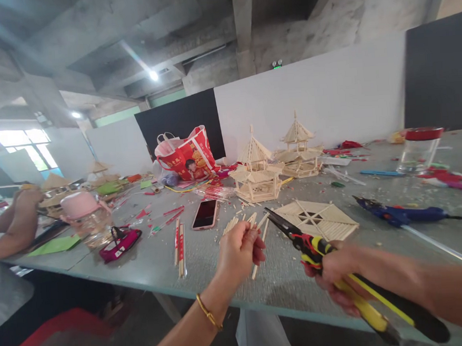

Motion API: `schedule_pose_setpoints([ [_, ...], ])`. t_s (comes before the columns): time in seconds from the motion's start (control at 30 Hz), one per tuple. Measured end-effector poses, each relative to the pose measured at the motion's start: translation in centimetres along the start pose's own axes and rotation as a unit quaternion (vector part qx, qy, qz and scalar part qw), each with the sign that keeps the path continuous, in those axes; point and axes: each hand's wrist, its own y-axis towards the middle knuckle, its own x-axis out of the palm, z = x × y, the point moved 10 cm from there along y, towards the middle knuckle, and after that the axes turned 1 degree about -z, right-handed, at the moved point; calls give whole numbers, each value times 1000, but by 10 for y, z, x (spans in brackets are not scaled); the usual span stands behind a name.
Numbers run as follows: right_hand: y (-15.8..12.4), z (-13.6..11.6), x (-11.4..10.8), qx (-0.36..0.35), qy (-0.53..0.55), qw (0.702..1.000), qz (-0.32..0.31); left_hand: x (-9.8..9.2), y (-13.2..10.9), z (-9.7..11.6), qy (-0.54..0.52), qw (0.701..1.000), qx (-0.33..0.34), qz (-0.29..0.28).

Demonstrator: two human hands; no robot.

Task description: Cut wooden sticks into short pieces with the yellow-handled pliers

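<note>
My left hand [242, 248], with a gold bangle at the wrist, pinches a thin wooden stick [261, 222] over the table's near part. My right hand [336, 271] is wrapped round a yellow and black cutting tool [319, 247], whose dark jaws point up and left, close to the stick's end. Beyond the jaws a flat hexagonal panel of sticks [333, 218] lies on the table. More loose sticks [231, 225] lie behind my left hand. Two pagoda models of sticks [257, 181] [299, 155] stand farther back.
A phone [205, 215], wrapped chopsticks [180, 250], a purple pouch [120, 245] and a pink-lidded bottle [87, 220] lie or stand left. A blue glue gun [400, 215] and a red-lidded jar [419, 152] are right. A red bag [190, 157] is behind. Another person's arm [17, 225] rests far left.
</note>
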Motion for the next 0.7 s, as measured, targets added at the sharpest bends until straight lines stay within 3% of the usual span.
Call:
schedule_pose_setpoints([
  [0.13,-15,-5,34,42,204,972,-109,0,-1,-6,-34,999,11,13],
  [0.37,-18,1,51,75,302,935,-172,-1,1,-25,-166,985,-44,22],
  [0.43,-13,4,44,62,275,948,-145,-13,8,-32,-235,968,-72,53],
  [0.5,-5,4,24,33,213,974,-76,-25,17,-36,-240,964,-91,67],
  [0.6,9,-5,-13,-9,134,991,24,-30,32,-42,-117,985,-129,12],
  [0.7,26,-17,-37,-22,191,980,42,-29,45,-49,1,984,-175,-20],
])
